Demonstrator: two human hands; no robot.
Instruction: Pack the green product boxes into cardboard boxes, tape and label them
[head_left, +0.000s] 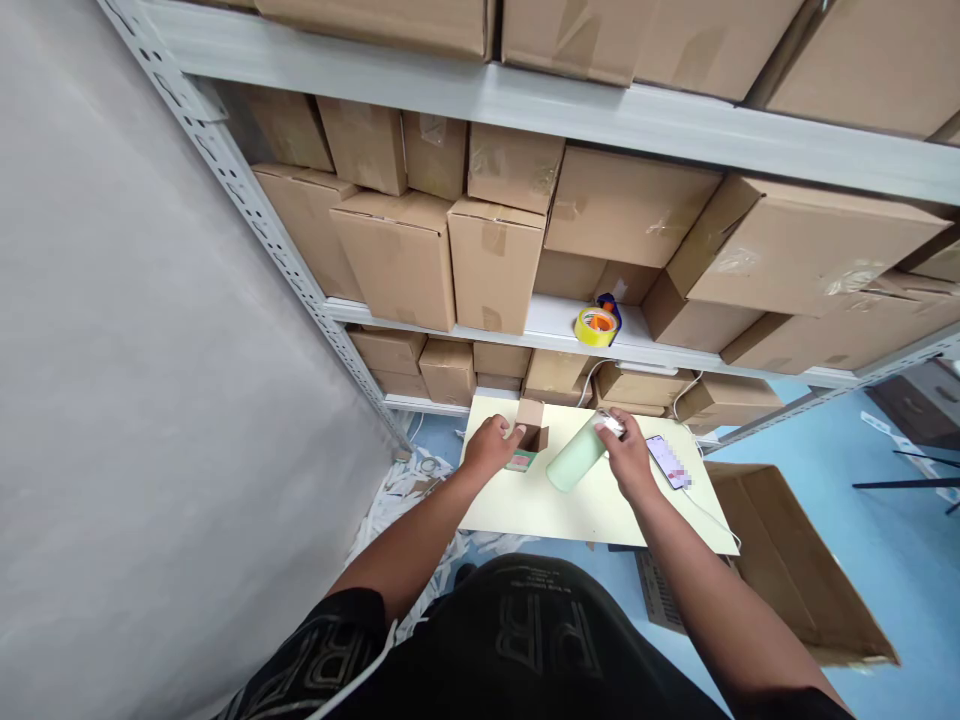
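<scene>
A pale green bottle (574,458) with a silvery top is in my right hand (628,452), my fingers closed around its top end. It leans at a slant above the pale table (555,512). To its left, a small open carton (521,460), brown inside with a green and pink patch on its front, has its flaps up. My left hand (489,446) grips the carton's left edge, with the thumb near the opening. What lies inside the carton is too dark to tell. A phone (667,460) lies on the table just right of my right hand.
Shelves (540,325) stacked with cardboard boxes (491,262) rise behind the table. A yellow tape roll (597,326) in a dispenser sits on one shelf. White cables run around the table. A large open box (802,570) stands on the floor at right; paper scraps (390,515) lie at left.
</scene>
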